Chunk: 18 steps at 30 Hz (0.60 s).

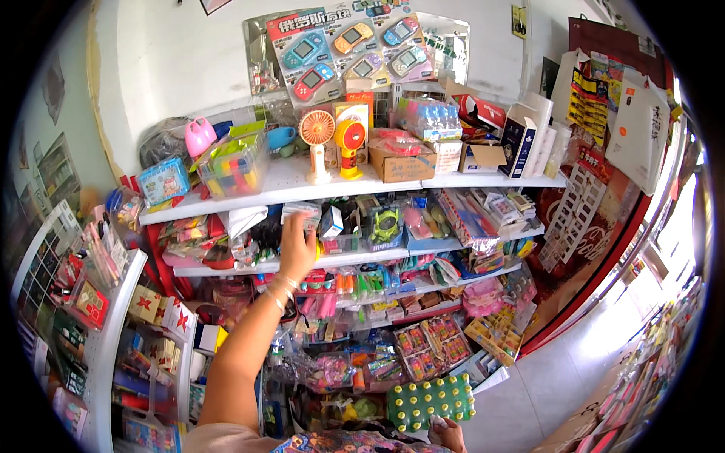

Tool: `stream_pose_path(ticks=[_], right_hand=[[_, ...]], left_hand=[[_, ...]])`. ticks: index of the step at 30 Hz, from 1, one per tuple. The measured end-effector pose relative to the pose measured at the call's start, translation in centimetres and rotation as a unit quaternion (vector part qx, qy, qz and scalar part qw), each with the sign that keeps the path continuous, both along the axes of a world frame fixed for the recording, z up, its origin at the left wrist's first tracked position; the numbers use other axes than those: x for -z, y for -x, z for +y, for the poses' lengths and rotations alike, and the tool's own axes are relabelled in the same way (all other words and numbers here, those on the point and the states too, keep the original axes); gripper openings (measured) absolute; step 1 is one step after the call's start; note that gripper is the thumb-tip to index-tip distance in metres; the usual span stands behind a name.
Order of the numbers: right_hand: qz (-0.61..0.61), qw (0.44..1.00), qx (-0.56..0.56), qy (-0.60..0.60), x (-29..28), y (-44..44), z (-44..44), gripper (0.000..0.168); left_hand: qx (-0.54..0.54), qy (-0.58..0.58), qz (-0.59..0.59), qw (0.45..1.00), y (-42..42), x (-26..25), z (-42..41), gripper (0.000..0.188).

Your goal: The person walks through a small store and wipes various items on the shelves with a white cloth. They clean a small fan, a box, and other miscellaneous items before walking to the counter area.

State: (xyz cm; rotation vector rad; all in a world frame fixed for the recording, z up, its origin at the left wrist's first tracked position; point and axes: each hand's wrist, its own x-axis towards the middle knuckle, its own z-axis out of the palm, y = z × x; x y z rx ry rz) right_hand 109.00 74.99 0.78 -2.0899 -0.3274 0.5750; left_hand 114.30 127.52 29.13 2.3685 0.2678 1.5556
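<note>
My left hand (298, 246) reaches out to the second shelf, its fingers at a small white box (301, 210) with red print. Blur hides whether the fingers grip that box or only touch it. Just right of the hand stands a white and blue box (332, 222), and further right hangs a packaged green toy (385, 225). Low in the view, my right hand (449, 436) is closed around a crumpled whitish piece (436, 423), perhaps a cloth. Beside it is a shrink-wrapped pack of green bottles (430, 402) with yellow caps.
On the top shelf (277, 195) stand a cream handheld fan (317, 150), a yellow fan (350, 150), a clear plastic tub (233, 167) and a cardboard box (401, 165). Crowded lower shelves hold packaged toys. A side rack (105, 340) stands left; grey floor tiles (558, 362) show right.
</note>
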Motion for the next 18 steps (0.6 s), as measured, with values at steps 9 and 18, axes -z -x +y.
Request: stream_pose_path(ticks=[9,18], right_hand=[[0.273,0.938,0.127,-0.170,3.2,-2.7,-0.6,0.038],[0.359,0.894,0.045,-0.264,-0.5,-5.7,6.5,0.035]], left_hand=[[0.078,0.156,0.301,0.938,18.5,29.1,-14.3,0.018],[0.149,0.411,0.410,0.801,22.8,30.8,-23.0,0.026]])
